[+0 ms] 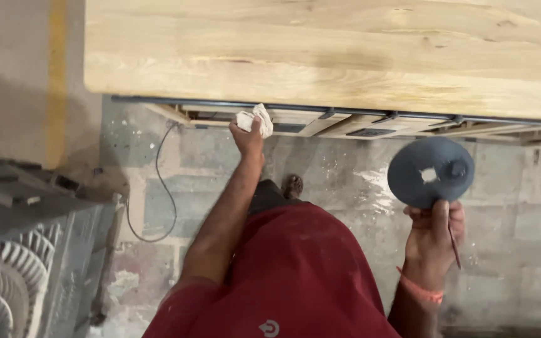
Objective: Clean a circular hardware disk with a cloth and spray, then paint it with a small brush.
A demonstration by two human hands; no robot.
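Two hands were busy. A white rag [255,119] was gripped tight in the left hand [247,139] and pressed to the slab's [320,56] edge at twelve o'clock. A grey disc [430,172] was pinched in the right hand [433,235] at three o'clock. Wiping seemed under way; steady strokes along the edge were likely needed.

Soft, even light brightens the pale wooden tabletop [320,50] across the top of the frame, shadow darkens the floor [345,169] beneath its edge, and the picture is slightly soft throughout.
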